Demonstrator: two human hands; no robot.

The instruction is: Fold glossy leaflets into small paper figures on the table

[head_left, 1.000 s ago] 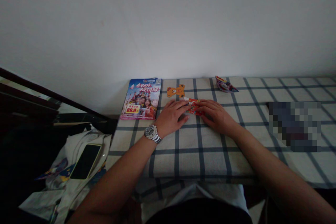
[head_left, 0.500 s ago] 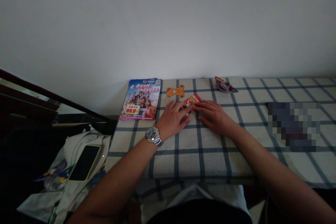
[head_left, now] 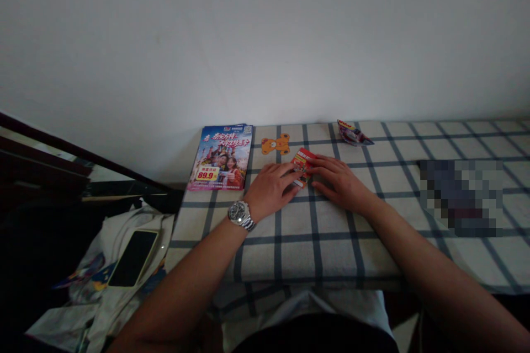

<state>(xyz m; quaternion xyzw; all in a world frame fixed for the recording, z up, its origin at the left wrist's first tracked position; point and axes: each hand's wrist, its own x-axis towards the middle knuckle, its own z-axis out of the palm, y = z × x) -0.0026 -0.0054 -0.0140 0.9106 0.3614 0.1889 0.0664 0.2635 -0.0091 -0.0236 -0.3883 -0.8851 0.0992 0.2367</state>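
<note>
A small red printed paper lies on the checked cloth between my hands. From its left side my left hand, with a steel watch at the wrist, rests its outstretched fingertips on the paper. My right hand lies palm down at the right edge, fingers extended, the fingertips touching the paper. Part of the paper is hidden under the fingers. Just beyond my left hand is an orange bear-shaped cutout, apart from both hands.
Printed flyers are stacked at the table's left end. A folded, colourful paper piece stands near the wall. To the right lies a blurred-out dark item. A phone rests on a pale cloth bag at lower left.
My left fingers have shifted slightly, and more of the red paper shows between my hands. The whole view has moved a little; the other things stay in place.
</note>
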